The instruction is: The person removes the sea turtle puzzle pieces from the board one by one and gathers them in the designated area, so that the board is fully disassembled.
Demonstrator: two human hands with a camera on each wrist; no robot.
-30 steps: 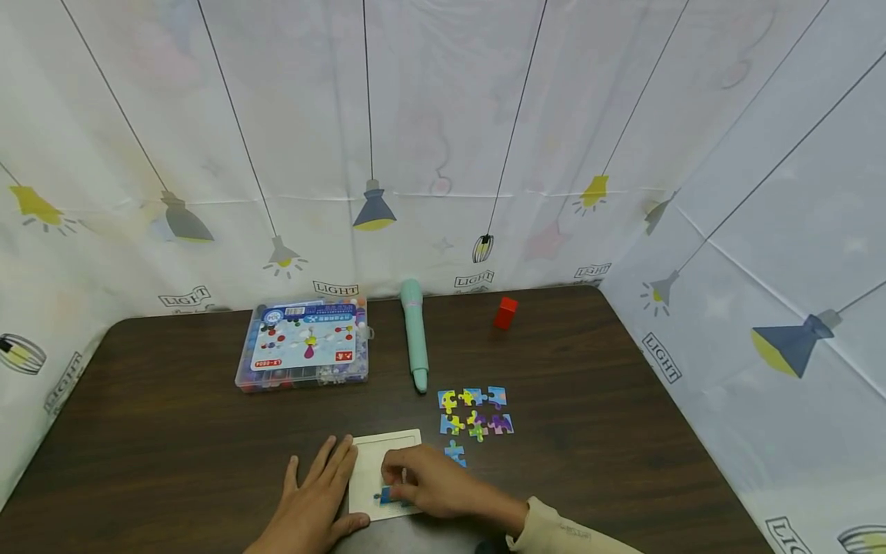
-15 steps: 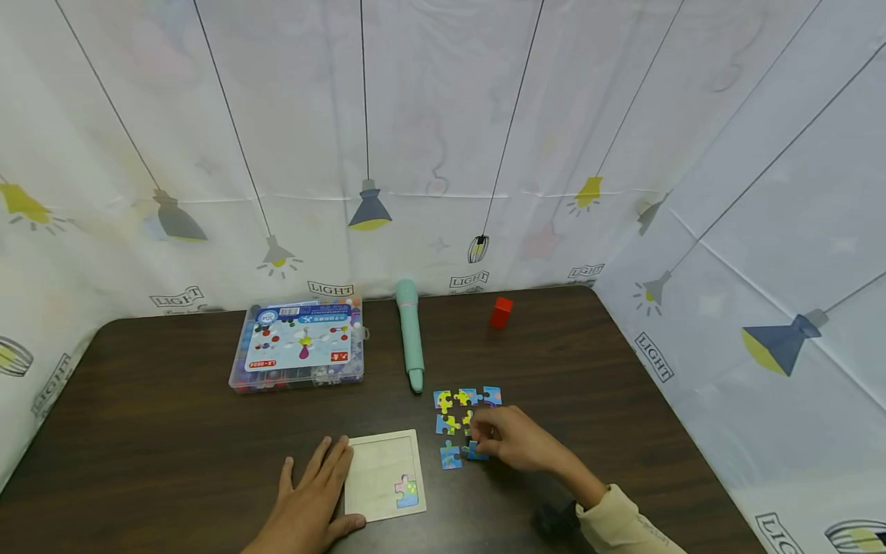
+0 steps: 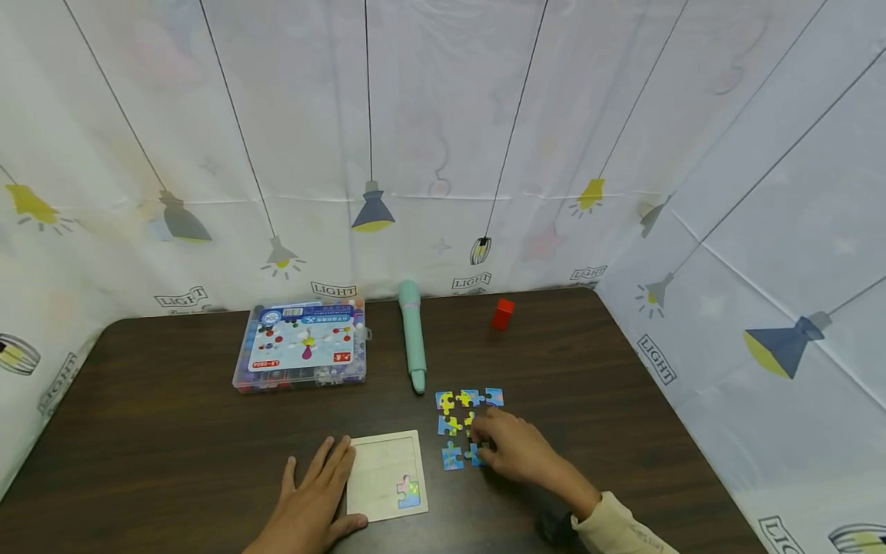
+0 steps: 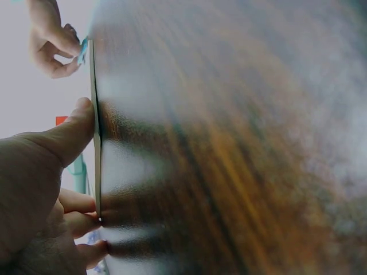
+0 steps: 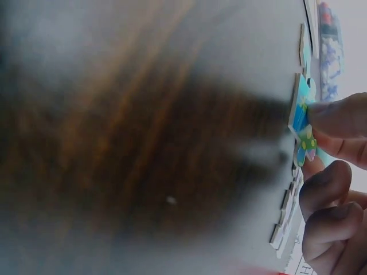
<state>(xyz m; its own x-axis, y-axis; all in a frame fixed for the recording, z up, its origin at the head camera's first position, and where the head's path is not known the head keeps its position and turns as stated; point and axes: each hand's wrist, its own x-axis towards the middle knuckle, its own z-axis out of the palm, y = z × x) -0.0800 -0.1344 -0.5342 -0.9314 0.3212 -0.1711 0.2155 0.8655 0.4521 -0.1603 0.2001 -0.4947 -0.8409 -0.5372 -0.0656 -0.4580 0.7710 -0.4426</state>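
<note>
My left hand [image 3: 311, 492] lies with fingers spread, touching the left edge of a thin, pale wooden puzzle tray [image 3: 374, 465]. One pink, green and blue piece [image 3: 409, 494] sits in the tray's lower right corner. To the right of the tray, my right hand [image 3: 521, 446] pinches a blue puzzle piece [image 5: 299, 109] between thumb and finger, low at the table. Several loose pieces lie around it, such as a blue one [image 3: 452, 458] to its left and a yellow-and-blue one [image 3: 448, 425]. My right fingers hide part of this group.
Behind the tray is a clear plastic case [image 3: 301, 346] of small coloured parts. A mint-green pen-shaped object [image 3: 413, 335] lies beside it, and a red block [image 3: 503, 314] stands farther right. A printed curtain [image 3: 429, 154] rises at the table's back edge.
My right hand has moved right from the tray to the loose pieces, bringing a blue piece along. The tray's corner piece, hidden earlier, now shows. My left hand stays put.
</note>
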